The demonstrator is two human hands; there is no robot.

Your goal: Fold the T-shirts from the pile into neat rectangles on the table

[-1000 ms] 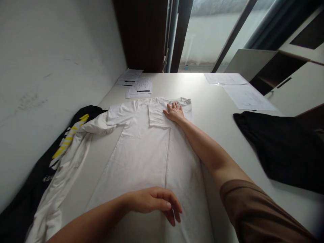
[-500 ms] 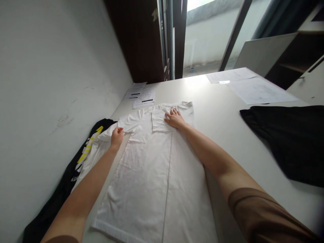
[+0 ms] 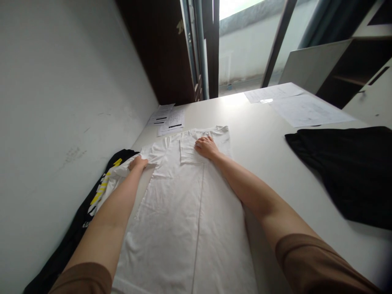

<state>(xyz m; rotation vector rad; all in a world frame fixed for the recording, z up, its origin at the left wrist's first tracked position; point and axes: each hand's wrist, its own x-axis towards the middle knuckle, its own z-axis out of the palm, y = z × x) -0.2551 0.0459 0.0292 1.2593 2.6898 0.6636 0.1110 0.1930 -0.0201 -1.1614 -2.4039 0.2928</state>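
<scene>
A white T-shirt (image 3: 171,212) is spread on the white table, its collar at the far end. One side is folded inward, leaving a long straight edge down the middle, with a sleeve folded flat near the top. On that folded sleeve rests my right hand (image 3: 206,148), open and palm down. My left hand (image 3: 138,162) is closed on the other sleeve, which sticks out to the left; its fingertips are partly hidden. Beyond the left hand, more white cloth lies over a black garment with yellow and white print (image 3: 99,192).
The wall (image 3: 61,122) runs close along the left side. Printed papers (image 3: 171,122) lie at the far left of the table (image 3: 260,147), and larger sheets (image 3: 309,110) at the far right. A folded black garment (image 3: 352,171) lies on the right.
My left hand has shifted slightly left and down along the sleeve, which now lies straighter. My right hand stays on the folded sleeve. The view has tilted a little.
</scene>
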